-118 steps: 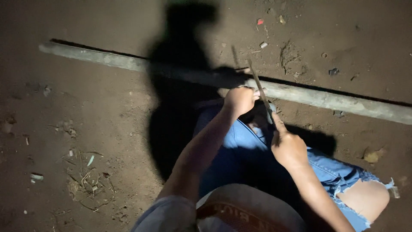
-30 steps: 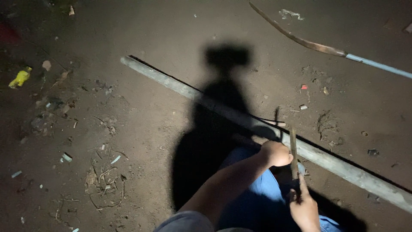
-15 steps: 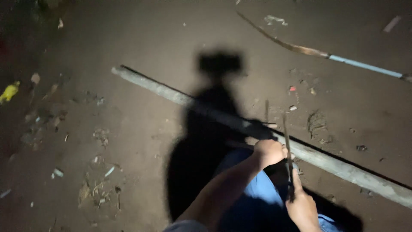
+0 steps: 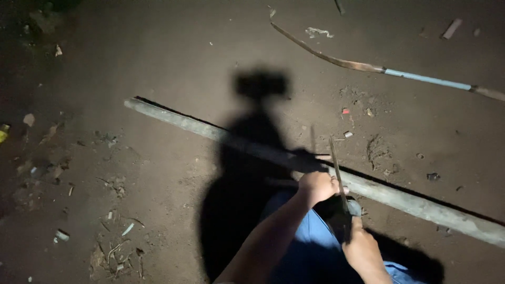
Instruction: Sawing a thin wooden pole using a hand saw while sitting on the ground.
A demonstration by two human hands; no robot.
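Since earlier, my view shifted slightly; my left hand (image 4: 317,187) and right hand (image 4: 363,250) stay clenched on the knife (image 4: 339,184) above the pole (image 4: 400,199); bent stick (image 4: 368,67) beyond.

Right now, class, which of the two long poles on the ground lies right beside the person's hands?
The straight grey pole crossing the middle, under the left hand. The other, curved pole with a blue section lies far off.

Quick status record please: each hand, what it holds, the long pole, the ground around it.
left hand: closed around the thin strip, at mid-length
right hand: grips the strip's near end
thin strip: narrow, dark, tip pointing away over the pole
long pole: grey, lies diagonally on the dirt
dirt ground: scattered scraps; curved stick with blue section beyond
lighting: dark, the person's shadow across the pole
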